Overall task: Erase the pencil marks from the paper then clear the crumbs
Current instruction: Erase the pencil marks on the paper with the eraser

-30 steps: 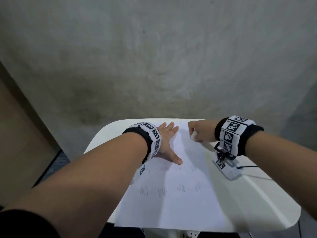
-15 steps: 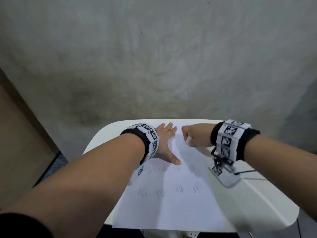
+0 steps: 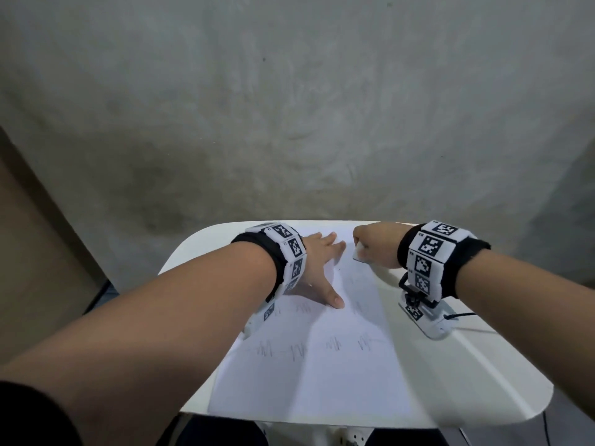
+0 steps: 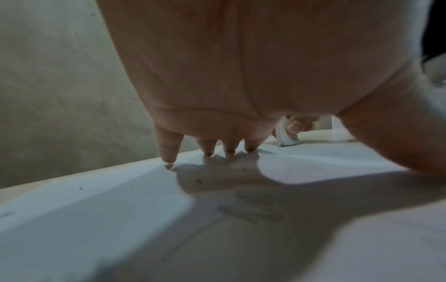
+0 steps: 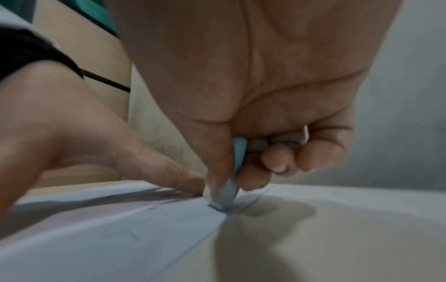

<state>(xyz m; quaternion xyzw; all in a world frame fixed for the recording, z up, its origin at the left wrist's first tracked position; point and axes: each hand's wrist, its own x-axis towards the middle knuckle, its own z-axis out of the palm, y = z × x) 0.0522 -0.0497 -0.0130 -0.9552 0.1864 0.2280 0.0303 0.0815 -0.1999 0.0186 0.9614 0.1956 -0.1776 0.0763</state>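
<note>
A white sheet of paper [image 3: 315, 375] lies on the white table [image 3: 467, 375], with rows of grey pencil scribbles [image 3: 297, 349] across its middle. My left hand [image 3: 318, 268] lies flat on the paper's far left part, fingers straight and spread, thumb pointing at me. My right hand [image 3: 373, 249] pinches a white eraser [image 3: 359, 255] between thumb and curled fingers. The eraser's tip [image 5: 222, 202] presses on the paper close to its right edge. In the left wrist view the fingertips [image 4: 169, 160] touch the sheet and small dark crumbs [image 4: 199, 181] lie near them.
The table has rounded corners and stands against a grey concrete wall [image 3: 289, 107]. A wooden panel [image 3: 38, 252] stands at the left. A black cable [image 3: 460, 315] runs across the table by my right wrist.
My right hand moved left with the eraser along the paper's far part, then back a little to the right. The left hand stayed pressed on the sheet.
</note>
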